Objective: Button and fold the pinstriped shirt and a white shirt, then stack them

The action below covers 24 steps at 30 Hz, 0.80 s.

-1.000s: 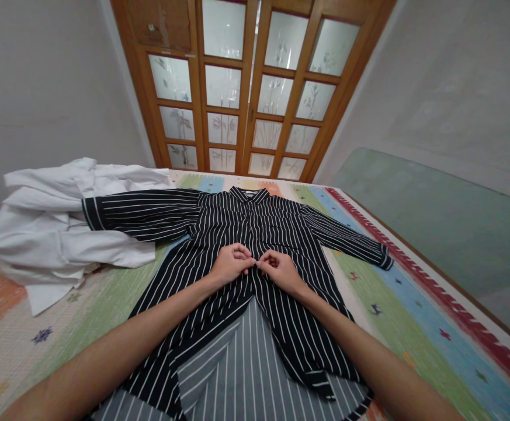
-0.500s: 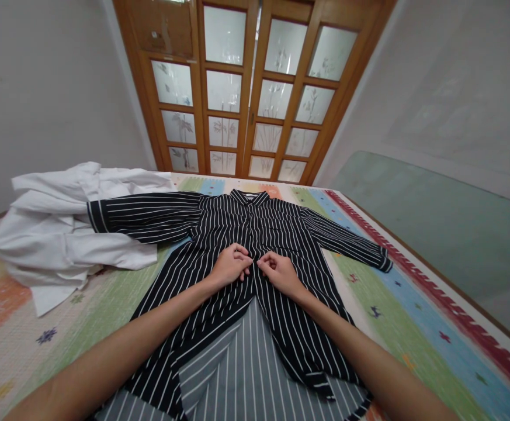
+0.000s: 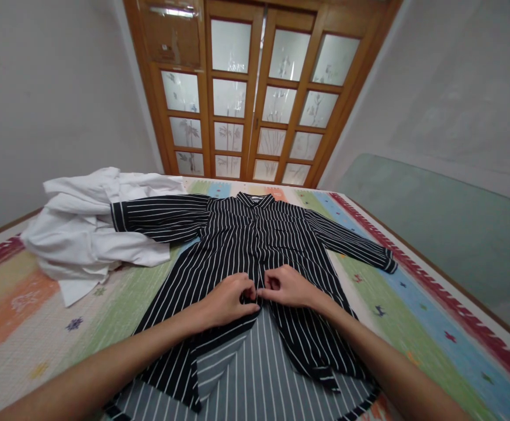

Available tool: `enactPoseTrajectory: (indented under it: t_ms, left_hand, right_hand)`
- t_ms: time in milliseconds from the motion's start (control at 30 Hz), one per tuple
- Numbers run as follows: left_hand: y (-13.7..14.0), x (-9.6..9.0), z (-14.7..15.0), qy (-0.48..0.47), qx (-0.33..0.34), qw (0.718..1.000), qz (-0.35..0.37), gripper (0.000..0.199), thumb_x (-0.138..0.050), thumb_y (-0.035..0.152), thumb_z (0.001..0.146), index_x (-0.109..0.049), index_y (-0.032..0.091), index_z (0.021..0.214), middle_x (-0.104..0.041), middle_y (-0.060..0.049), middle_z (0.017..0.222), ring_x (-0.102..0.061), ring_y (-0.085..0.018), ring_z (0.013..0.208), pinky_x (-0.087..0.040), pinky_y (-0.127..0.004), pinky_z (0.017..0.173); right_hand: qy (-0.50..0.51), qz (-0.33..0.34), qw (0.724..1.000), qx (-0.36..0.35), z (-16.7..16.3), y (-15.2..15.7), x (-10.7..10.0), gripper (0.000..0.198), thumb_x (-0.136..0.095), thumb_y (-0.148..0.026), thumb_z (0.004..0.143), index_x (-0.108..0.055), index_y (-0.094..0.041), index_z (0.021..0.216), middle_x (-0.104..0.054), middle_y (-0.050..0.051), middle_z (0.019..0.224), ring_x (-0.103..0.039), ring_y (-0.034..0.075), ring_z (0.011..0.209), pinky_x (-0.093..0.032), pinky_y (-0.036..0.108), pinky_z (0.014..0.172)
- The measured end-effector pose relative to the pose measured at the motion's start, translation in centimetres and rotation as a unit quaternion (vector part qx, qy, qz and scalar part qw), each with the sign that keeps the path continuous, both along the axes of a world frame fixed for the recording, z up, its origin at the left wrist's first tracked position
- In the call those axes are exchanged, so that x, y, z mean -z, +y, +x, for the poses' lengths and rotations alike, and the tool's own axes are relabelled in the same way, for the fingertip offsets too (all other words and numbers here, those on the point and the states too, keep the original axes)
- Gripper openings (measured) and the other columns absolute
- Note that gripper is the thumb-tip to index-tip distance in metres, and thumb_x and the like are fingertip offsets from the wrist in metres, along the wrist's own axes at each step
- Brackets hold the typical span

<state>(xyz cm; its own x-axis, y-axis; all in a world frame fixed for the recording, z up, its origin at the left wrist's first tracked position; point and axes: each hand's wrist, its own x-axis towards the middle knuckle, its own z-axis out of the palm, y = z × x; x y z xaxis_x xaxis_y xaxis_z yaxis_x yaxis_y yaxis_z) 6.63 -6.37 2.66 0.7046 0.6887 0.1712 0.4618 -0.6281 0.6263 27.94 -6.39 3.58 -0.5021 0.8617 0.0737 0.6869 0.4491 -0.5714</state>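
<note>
A black shirt with white stripes (image 3: 246, 234) lies flat on a colourful mat, collar away from me, sleeves spread to both sides. Its lower front hangs open and shows the grey striped inside. My left hand (image 3: 228, 301) and my right hand (image 3: 287, 286) meet at the middle of the front opening, fingers curled. Each hand pinches one edge of the shirt's front, close to where the two edges part.
A crumpled white garment (image 3: 83, 234) lies at the left, under the shirt's left sleeve. The striped mat (image 3: 412, 310) runs to a red border at the right. Wooden doors with frosted glass panes (image 3: 255, 93) stand behind. A green panel (image 3: 434, 222) leans at the right wall.
Both hands have moved down the shirt's front towards me, still together at the opening. The view has shifted a little, so the shirt and white garment sit more to the right.
</note>
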Motion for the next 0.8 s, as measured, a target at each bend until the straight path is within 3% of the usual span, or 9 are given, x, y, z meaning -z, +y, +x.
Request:
enactPoseTrajectory:
  t_ms: [100,233,400,567,800]
  left_hand:
    - [-0.7,0.3,0.1,0.034,0.002,0.999,0.017,0.027,-0.075,0.04,0.073,-0.062,0.018,0.082,-0.06,-0.002,0.083,-0.055,-0.019,0.077,-0.041,-0.03,0.071]
    - [-1.1,0.5,0.7,0.048,-0.022,0.998,0.038,0.04,-0.076,0.049,0.07,-0.063,0.017,0.09,-0.061,-0.002,0.082,-0.056,-0.02,0.076,-0.042,-0.034,0.073]
    - [-0.6,0.5,1.1,0.06,-0.026,0.996,0.062,0.028,-0.063,0.035,0.086,-0.065,0.017,0.107,-0.063,-0.004,0.085,-0.058,-0.021,0.078,-0.044,-0.033,0.074]
    - [0.0,0.4,1.4,0.074,-0.012,0.995,0.067,0.017,-0.058,0.022,0.087,-0.069,0.018,0.098,-0.063,-0.005,0.089,-0.06,-0.02,0.082,-0.045,-0.031,0.074]
    - [0.8,0.4,2.3,0.065,-0.013,0.998,0.018,0.009,-0.061,0.021,0.081,-0.067,0.017,0.086,-0.063,-0.002,0.079,-0.058,-0.017,0.074,-0.043,-0.029,0.072]
  right_hand:
    - [-0.068,-0.018,0.996,-0.053,0.0,-1.5,-0.6,0.014,-0.072,-0.024,0.069,-0.058,-0.02,0.066,-0.056,-0.004,0.058,-0.047,0.011,0.053,-0.028,0.024,0.052]
    - [-0.068,-0.021,0.997,-0.009,0.3,-2.5,-0.6,0.008,-0.06,-0.011,0.069,-0.058,-0.019,0.068,-0.053,-0.004,0.057,-0.046,0.011,0.053,-0.03,0.024,0.054]
    - [0.084,-0.077,0.992,0.062,0.9,-2.5,0.1,0.01,-0.055,-0.012,0.072,-0.062,-0.018,0.074,-0.058,-0.003,0.063,-0.05,0.011,0.057,-0.036,0.023,0.055]
    - [0.194,-0.157,0.963,0.101,0.8,-2.7,1.5,0.018,-0.055,-0.014,0.073,-0.068,-0.017,0.084,-0.062,-0.002,0.067,-0.053,0.011,0.06,-0.04,0.023,0.059]
    - [0.229,-0.212,0.941,0.129,0.6,-2.5,1.7,0.021,-0.056,-0.014,0.071,-0.074,-0.017,0.081,-0.068,0.0,0.072,-0.057,0.012,0.065,-0.044,0.024,0.062]
